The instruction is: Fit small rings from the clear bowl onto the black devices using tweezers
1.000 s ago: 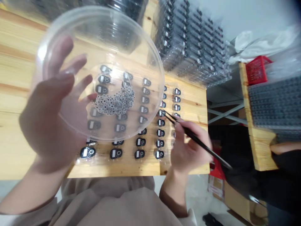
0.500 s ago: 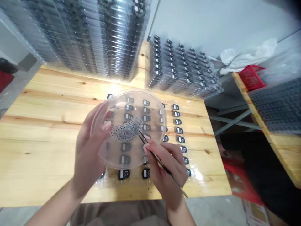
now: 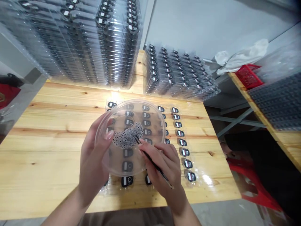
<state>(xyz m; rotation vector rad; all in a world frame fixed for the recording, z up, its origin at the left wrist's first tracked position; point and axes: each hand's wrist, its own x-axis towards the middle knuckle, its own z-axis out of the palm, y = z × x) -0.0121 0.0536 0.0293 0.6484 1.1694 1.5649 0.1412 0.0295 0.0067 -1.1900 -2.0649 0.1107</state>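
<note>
My left hand grips the left rim of a round clear plastic lid, thumb on top. On the lid lies a pile of small grey rings. Between the fingers of my right hand are dark tweezers, their tips in the right side of the pile. Whether the tips hold a ring I cannot tell. Under the lid lies a clear tray with rows of small black devices, each with a white label; lid and hands hide part of it.
Tall stacked clear trays stand at the back left of the wooden table. A lower tray stack is at the back right. On a side table to the right are a red basket and more stacked trays.
The tweezer tips have moved left, from the pile's right edge further into the rings. My left hand still holds the lid. The whole view has shifted slightly.
</note>
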